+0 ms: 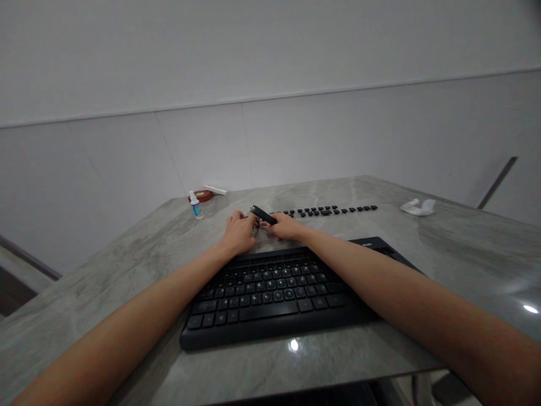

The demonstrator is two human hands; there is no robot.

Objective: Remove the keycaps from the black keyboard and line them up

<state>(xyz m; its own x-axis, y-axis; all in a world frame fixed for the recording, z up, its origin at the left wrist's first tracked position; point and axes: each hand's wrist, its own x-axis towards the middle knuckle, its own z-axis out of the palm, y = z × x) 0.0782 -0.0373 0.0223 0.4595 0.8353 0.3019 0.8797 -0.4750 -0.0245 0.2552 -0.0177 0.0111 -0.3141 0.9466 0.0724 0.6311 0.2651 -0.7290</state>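
Observation:
A black keyboard (pixel 270 327) lies on the marble-patterned table below my forearms, with its upper rows looking stripped of keycaps. Beyond its back edge, my right hand (pixel 287 226) is closed around a slim black stick-shaped tool (pixel 264 215) that slants up to the left. The tool's exact kind is unclear. My left hand (pixel 240 232) meets it from the left with curled fingers, and a small dark piece shows at the fingertips, too small to name. Loose black keycaps (pixel 325 212) form rows on the table behind and to the right of my hands.
On the far left stand a small white-and-blue spray bottle (pixel 196 206), a reddish-brown round object (pixel 203 196) and a white strip (pixel 215 190). A crumpled white tissue (pixel 418 207) lies at the right. The grey table (pixel 139 254) meets a white wall (pixel 270 141) behind.

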